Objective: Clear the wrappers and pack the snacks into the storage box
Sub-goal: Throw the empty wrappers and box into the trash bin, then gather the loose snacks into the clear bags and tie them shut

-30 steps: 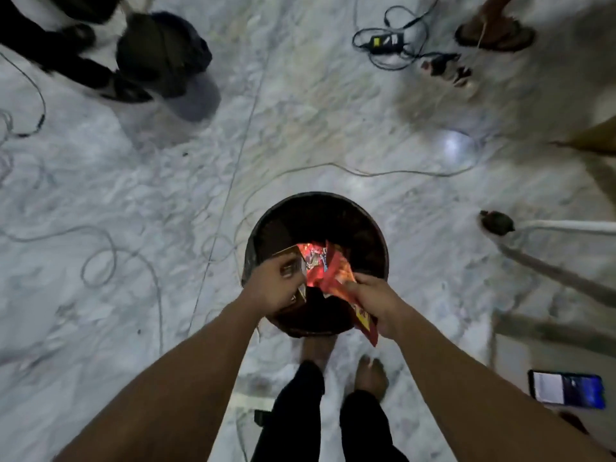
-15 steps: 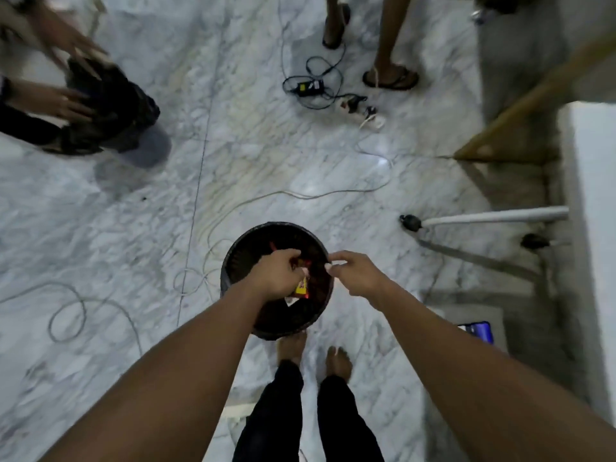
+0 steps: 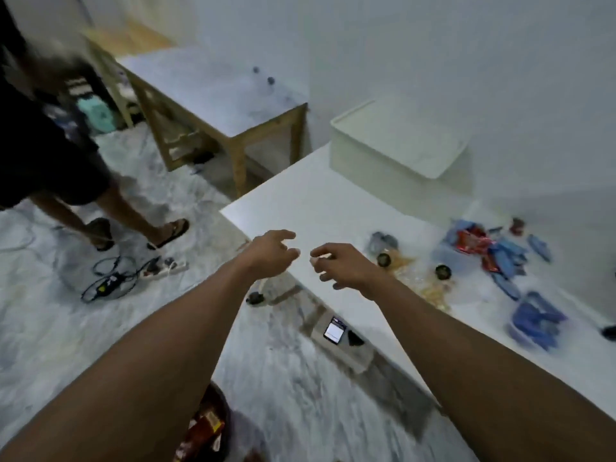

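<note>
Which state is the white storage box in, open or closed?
Closed. A flat white lid covers the whole top of the storage box; its inside is hidden.

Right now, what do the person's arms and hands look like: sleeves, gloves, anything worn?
The left hand and right hand are ungloved; no watch, band or ring shows, though the picture is blurred. The left forearm and right forearm are bare to the frame edge, with no sleeve in view.
</note>
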Demonstrator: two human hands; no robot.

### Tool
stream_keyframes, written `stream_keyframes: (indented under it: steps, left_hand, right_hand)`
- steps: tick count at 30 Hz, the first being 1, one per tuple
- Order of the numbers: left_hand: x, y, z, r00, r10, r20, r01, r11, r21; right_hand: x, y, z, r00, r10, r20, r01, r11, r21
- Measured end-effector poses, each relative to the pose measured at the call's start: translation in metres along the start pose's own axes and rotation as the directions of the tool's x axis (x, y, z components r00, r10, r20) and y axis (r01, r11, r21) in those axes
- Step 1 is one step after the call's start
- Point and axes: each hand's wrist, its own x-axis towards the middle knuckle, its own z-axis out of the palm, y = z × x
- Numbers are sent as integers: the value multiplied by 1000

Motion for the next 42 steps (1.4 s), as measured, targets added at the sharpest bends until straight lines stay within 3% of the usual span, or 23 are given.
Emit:
stream_keyframes:
  steps: [7, 12, 17, 20, 23, 27, 31, 35, 39, 42]
  left_hand:
    - [12, 142, 109, 952, 261, 160, -278, 956, 95]
    - [39, 164, 160, 931, 270, 247, -314, 936, 161]
    - [93, 170, 185, 931, 254, 262, -307, 933, 187]
    - [139, 182, 197, 937, 223, 268, -285, 934, 216]
    - [185, 195, 213, 926, 206, 315, -280, 937, 210]
    - [230, 210, 241, 862, 208, 462, -326, 926, 192]
    - [252, 222, 260, 798, 232, 556, -409, 886, 218]
    - [260, 247, 251, 778, 261, 571, -395, 911, 121]
    - [244, 285, 221, 787, 300, 539, -321, 945, -58]
    - [217, 312, 197, 806, 336, 487, -277, 942, -192]
  right_hand:
    - [-81, 116, -157, 937, 127, -327, -100, 990, 97]
    - [-83, 167, -206, 870, 201, -451, -171, 979, 107]
    - [-34, 185, -224, 848, 120, -516, -182, 981, -71]
    - [6, 195, -239, 836, 87, -542, -241, 945, -220]
    - [41, 208, -256, 828, 137, -543, -320, 911, -258]
    - [73, 223, -272, 884, 212, -417, -332, 913, -239]
    - [78, 228, -288, 914, 201, -354, -264, 954, -140]
    - [60, 213, -318, 941, 233, -247, -236, 972, 16]
    - [28, 190, -352, 922, 241, -303, -213, 969, 123]
    - [-5, 173, -369, 912, 184, -366, -95, 964, 248]
